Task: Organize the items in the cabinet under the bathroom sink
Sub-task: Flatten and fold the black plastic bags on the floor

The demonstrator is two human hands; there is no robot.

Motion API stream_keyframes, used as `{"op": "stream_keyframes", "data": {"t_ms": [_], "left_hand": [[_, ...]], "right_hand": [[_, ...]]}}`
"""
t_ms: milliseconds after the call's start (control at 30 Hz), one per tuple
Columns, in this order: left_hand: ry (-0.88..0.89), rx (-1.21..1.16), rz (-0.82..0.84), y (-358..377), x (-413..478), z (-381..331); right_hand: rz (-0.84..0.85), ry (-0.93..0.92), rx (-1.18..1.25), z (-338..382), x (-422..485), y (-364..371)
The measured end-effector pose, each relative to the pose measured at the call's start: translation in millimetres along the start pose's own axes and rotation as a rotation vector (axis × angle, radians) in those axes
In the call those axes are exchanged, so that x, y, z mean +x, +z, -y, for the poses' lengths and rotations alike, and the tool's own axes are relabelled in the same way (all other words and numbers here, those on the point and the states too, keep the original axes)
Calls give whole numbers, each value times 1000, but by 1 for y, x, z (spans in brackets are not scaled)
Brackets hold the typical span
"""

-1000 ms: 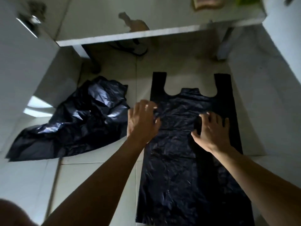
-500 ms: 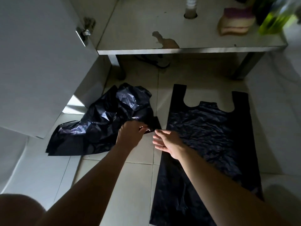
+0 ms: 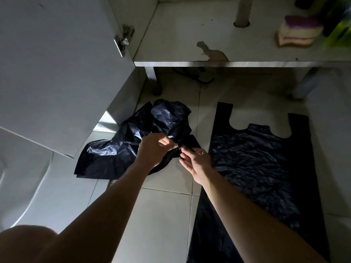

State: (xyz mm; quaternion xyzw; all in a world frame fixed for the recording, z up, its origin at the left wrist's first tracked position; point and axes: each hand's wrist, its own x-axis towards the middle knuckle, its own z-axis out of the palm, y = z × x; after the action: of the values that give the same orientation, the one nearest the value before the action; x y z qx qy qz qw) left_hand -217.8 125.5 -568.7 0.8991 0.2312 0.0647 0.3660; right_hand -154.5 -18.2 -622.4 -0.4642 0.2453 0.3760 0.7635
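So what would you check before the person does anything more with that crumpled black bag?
1. Left hand grips the crumpled bag: ok.
2. Right hand pinches the same gathered part, beside the left hand: ok.
3. Flat bag lies spread on the tiles, apart from both hands: ok.
4. Cabinet door stands open: ok.
5. Crumpled bag is empty and untorn: cannot tell, since its folds hide the inside and the light is dim.
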Motion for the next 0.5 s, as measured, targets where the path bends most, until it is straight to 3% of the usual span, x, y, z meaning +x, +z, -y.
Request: {"op": "stream_keyframes", "data": {"t_ms": [167, 333, 500], "left_hand": [[-18, -142, -41, -21, 7, 0], [84, -122, -275, -42, 24, -11], [147, -35, -287, -64, 43, -27]], "right_hand": [[3, -116, -233, -11, 4, -1], [14, -226, -571, -24, -1, 4], [37, -266, -641, -24, -5, 25]]}}
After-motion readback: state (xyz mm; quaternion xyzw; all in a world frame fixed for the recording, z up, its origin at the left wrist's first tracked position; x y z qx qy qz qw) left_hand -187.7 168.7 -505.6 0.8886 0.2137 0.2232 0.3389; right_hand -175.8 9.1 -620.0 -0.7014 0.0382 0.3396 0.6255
